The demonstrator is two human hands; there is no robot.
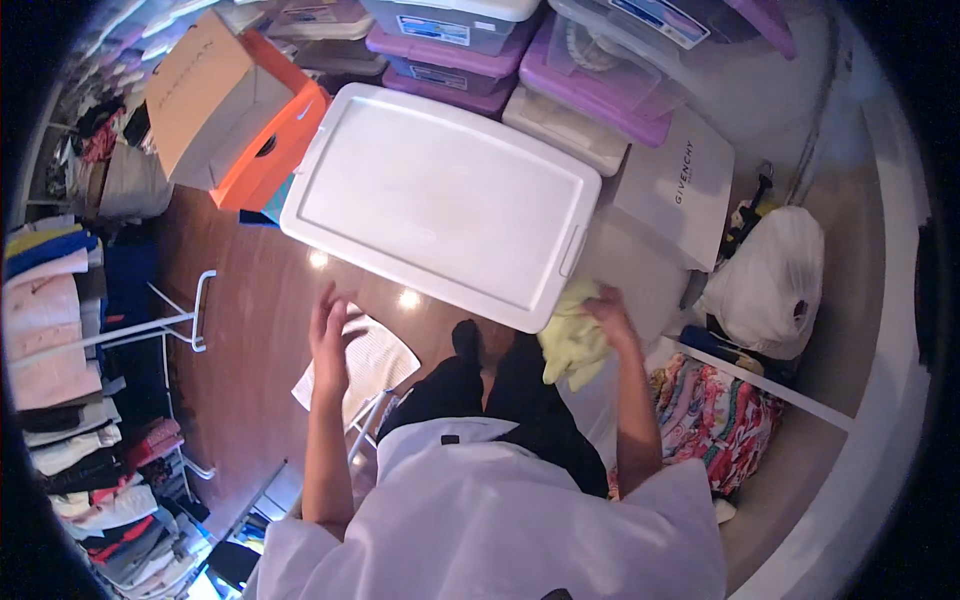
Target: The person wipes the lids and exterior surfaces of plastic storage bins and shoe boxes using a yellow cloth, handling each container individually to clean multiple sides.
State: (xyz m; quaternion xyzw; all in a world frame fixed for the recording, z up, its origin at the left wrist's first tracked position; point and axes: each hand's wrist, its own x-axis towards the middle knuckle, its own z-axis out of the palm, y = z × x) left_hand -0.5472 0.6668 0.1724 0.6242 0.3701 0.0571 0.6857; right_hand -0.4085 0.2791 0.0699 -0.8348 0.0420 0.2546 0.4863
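Note:
A pale yellow cloth [574,337] is bunched in my right hand [611,315], beside the near right corner of a large white plastic lid [442,202]. The lid lies flat in front of me and looks like the top of a storage bin, whose body is hidden beneath it. My left hand [332,324] holds nothing; its fingers are apart and slightly blurred. Below and to the right of that hand is a whitish ribbed cloth [367,360], draped over a thin metal frame [365,424].
Stacked bins with purple lids [592,94] stand behind the white lid. An orange shoebox [277,139] and a tan box [217,97] lean at left. On the right are a white box [675,180], a stuffed white plastic bag [769,281] and patterned fabrics [716,424]. A white rack arm [169,322] juts over the wooden floor.

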